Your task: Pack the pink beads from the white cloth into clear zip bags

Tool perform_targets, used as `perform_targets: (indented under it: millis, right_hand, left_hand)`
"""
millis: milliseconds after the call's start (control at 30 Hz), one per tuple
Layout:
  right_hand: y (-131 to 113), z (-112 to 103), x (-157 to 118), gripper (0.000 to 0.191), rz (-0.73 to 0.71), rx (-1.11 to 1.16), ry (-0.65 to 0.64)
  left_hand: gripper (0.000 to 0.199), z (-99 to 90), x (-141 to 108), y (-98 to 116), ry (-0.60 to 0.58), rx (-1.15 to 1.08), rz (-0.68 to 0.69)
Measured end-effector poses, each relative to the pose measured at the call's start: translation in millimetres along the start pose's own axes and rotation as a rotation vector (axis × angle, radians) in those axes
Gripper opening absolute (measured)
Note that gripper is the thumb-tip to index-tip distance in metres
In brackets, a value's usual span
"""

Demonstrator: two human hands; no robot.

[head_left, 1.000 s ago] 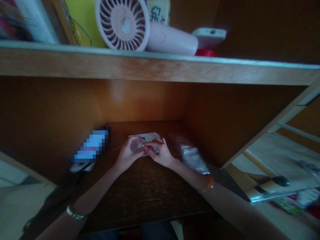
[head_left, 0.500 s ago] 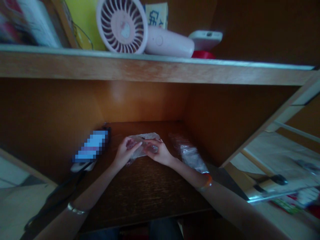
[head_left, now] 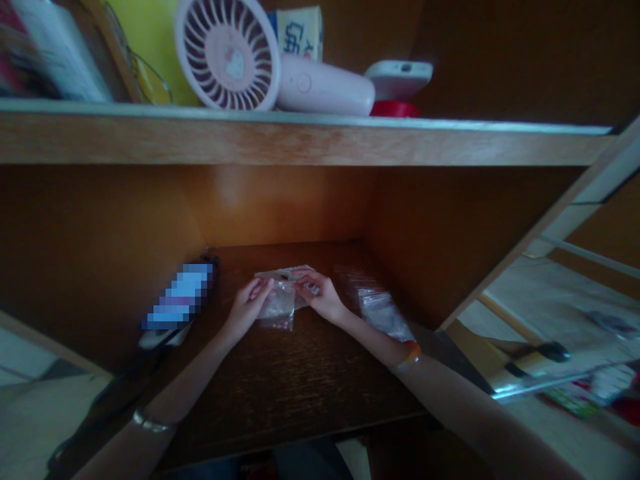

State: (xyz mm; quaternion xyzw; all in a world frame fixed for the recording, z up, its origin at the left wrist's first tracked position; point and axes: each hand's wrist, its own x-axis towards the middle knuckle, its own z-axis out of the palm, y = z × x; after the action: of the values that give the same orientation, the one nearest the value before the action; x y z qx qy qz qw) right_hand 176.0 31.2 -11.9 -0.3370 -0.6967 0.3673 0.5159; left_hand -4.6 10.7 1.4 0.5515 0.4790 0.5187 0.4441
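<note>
Between my hands hangs a small clear plastic bag (head_left: 281, 300) with some small pinkish bits near its bottom. My left hand (head_left: 249, 300) pinches the bag's upper left edge between thumb and fingers. At the upper right edge, my right hand (head_left: 320, 293) grips it with thumb and fingertips. Another clear plastic sheet or bag (head_left: 303, 270) lies behind, partly hidden by the hands; I cannot tell whether the right fingers touch it. To the right, a stack of clear zip bags (head_left: 383, 310) rests on the dark wooden desk (head_left: 280, 387).
A phone with a blurred screen (head_left: 183, 293) leans at the left, a dark cable (head_left: 115, 383) beside it. Above runs a shelf edge (head_left: 300, 140) bearing a pink handheld fan (head_left: 320, 87), a white phone-like device (head_left: 400, 75) and a small box (head_left: 300, 33).
My hands have moved slightly apart, and the small bag now hangs flat and spread, with its lower part showing. The camera view has shifted a little.
</note>
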Motion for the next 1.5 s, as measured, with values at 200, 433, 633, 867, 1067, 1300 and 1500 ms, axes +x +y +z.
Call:
perform_targets:
  millis: [200, 433, 633, 867, 1067, 1300, 1500]
  right_hand:
    - [-2.5, 0.0, -0.3, 0.029, 0.013, -0.025, -0.005]
    - [-3.7, -0.6, 0.1, 0.029, -0.026, -0.107, 0.014]
    - [-1.9, 0.6, -0.8, 0.032, -0.031, -0.1, -0.045]
    - [-2.3, 1.7, -0.5, 0.03, -0.05, -0.082, -0.036]
    - [-2.7, 1.6, -0.2, 0.027, -0.026, -0.067, 0.011]
    - [-2.4, -0.6, -0.2, 0.026, -0.021, -0.099, 0.025]
    - [0.5, 0.7, 0.0, 0.026, -0.018, -0.093, 0.03]
  left_hand:
    - [0.036, -2.8, 0.2, -2.4, -0.036, 0.116, 0.093]
    - [0.03, -4.7, -1.2, 1.6, -0.038, 0.205, 0.155]
    - [0.027, -4.7, -2.4, 0.7, -0.082, 0.262, 0.188]
    - [0.026, 0.2, -2.3, 3.6, -0.011, 0.192, 0.16]
    - [0.027, 0.7, -3.2, 5.1, -0.043, 0.18, 0.134]
    - [0.028, -3.4, -1.3, -0.7, 0.018, 0.189, 0.174]
    - [0.029, -4.3, -0.4, -0.7, 0.052, 0.217, 0.191]
